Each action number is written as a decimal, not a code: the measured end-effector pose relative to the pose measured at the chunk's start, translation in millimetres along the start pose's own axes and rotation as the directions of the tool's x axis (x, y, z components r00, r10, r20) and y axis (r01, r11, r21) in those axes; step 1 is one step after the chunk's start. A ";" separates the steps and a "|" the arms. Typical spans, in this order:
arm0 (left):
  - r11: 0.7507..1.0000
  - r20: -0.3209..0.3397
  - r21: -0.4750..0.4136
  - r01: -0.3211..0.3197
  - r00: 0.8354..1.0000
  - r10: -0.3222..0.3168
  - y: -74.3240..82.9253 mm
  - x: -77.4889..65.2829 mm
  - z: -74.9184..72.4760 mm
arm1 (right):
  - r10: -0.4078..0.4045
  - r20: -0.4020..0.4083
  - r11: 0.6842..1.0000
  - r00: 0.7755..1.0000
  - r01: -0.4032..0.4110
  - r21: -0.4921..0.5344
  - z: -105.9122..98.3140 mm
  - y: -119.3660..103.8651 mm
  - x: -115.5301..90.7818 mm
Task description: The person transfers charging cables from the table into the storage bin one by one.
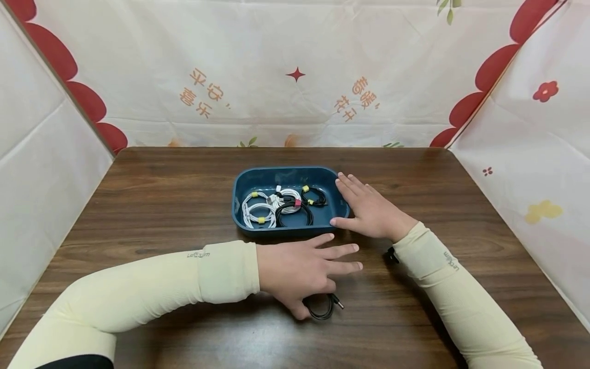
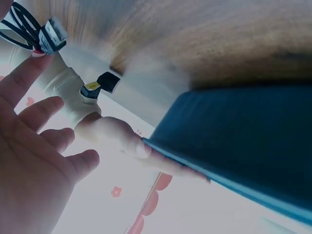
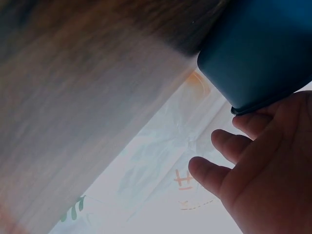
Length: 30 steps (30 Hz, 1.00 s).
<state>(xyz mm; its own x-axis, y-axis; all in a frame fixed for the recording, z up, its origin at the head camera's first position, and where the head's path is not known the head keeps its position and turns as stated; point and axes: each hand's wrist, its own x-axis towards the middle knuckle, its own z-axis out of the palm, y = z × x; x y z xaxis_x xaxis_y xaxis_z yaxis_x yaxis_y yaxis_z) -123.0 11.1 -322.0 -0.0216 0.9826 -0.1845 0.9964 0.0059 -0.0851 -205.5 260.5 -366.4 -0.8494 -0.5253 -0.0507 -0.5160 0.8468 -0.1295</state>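
Between thumb and index finger my left hand (image 1: 299,269) pinches a coiled black cable (image 1: 322,307) in front of the blue bin (image 1: 286,232); the other fingers are spread. In the left wrist view the black cable (image 2: 29,24) shows a metal-ended connector and a bit of red at the fingertip. My right hand (image 1: 371,207) rests at the bin's right rim, its fingers stretched out and its thumb at the front right corner. Inside the bin lie coiled white cables (image 1: 258,215) and black cables (image 1: 295,215), several with yellow ties and one with a red tie.
The brown wooden table (image 1: 175,205) bears the bin near its middle. White printed cloth (image 1: 276,46) hangs behind the table and along both sides. A small black wrist camera (image 2: 108,82) sits under the right sleeve.
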 end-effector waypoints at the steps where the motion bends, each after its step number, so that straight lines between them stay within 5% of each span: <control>1: 1.000 0.002 0.002 -0.001 1.000 0.001 -0.7 -0.9 -1.7 | 0.000 0.003 1.000 1.000 0.000 0.000 0.2 -0.2 -0.4; 13: 0.999 -0.061 0.041 0.012 0.998 -0.009 -20.0 -5.0 -25.7 | -0.025 -0.003 1.000 1.000 0.025 -0.008 -1.2 0.5 -1.3; 22: 0.993 -0.104 -0.024 0.114 0.988 -0.116 -36.4 -9.0 -42.9 | -0.039 0.023 0.999 0.999 0.039 0.025 -3.7 2.2 -2.0; 30: 0.975 -0.177 -0.127 0.183 0.963 -0.203 -57.2 -11.6 -47.3 | -0.008 0.044 0.999 0.999 0.006 0.041 -3.5 1.4 -1.9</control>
<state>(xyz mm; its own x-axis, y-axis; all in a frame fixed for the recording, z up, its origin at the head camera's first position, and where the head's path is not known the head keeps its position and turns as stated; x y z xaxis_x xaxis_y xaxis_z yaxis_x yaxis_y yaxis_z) -175.9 8.1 -268.7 -0.2088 0.9779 0.0126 0.9779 0.2087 0.0080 -205.0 263.0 -363.0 -0.8395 -0.5353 -0.0928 -0.5164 0.8393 -0.1700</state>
